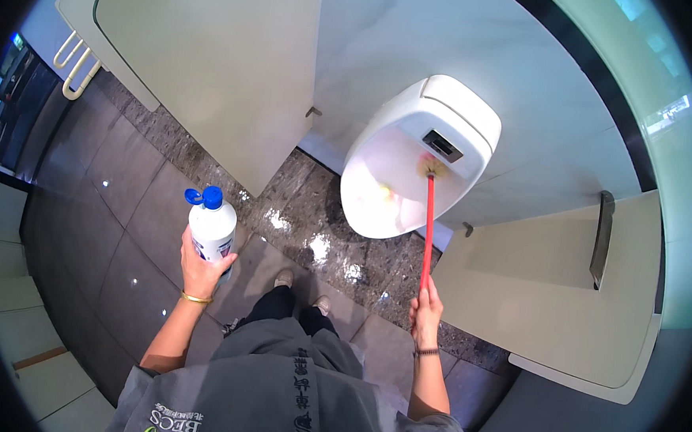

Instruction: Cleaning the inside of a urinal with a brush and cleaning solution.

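My left hand [202, 267] is wrapped round a white bottle [212, 228] with a blue flip cap, which stands open. The bottle is held upright, out to the left of my body. In my right hand [427, 310] is the red handle of a toilet brush [428, 229]. Its pale yellowish bristle head touches the inside back wall of a white urinal [358, 205], just below the dark sensor panel [443, 145]. Something small and yellowish [385, 192] lies in the bowl; I cannot make out what it is.
Beige partition panels stand on both sides of the urinal, one at the left [213, 57] and one at the right [548, 284]. A dark bracket [602, 239] is fixed at the right panel. Wet, shiny dark stone [320, 246] borders the grey floor tiles [141, 195].
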